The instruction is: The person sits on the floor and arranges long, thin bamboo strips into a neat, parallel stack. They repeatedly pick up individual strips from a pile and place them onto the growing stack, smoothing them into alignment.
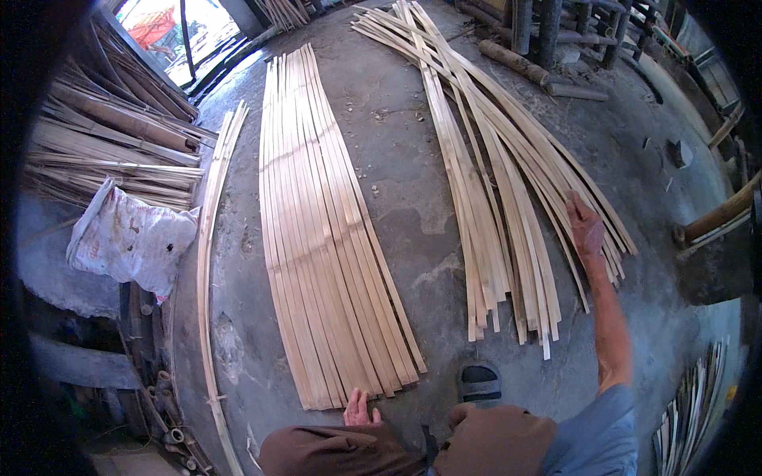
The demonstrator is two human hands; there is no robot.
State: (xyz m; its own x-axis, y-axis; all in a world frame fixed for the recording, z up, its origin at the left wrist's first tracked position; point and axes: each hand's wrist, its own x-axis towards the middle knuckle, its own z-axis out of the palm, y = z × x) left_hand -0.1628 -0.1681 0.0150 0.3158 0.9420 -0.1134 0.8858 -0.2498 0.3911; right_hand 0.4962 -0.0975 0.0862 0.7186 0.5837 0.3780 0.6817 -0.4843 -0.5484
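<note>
Long, pale bamboo strips (317, 206) lie side by side on the floor in a flat row, with darker bands running across them. At the near end of this row is my left hand (361, 410), its fingers apart and pointing toward the strip ends; part of it is hidden by my leg. Further right, more bamboo strips (476, 198) lie in a loose, crossing pile. My right arm reaches out over that pile's right side, and my right hand (586, 226) has its fingers pressed together on a bamboo strip there.
A few narrow strips (208, 262) lie left of the row. Beyond them are a white sack (133, 238) and stacked split bamboo (119, 170). Logs (514, 62) and posts stand at the far right. A dark sandal (479, 381) is on my foot. More thin strips (692, 408) lie at lower right.
</note>
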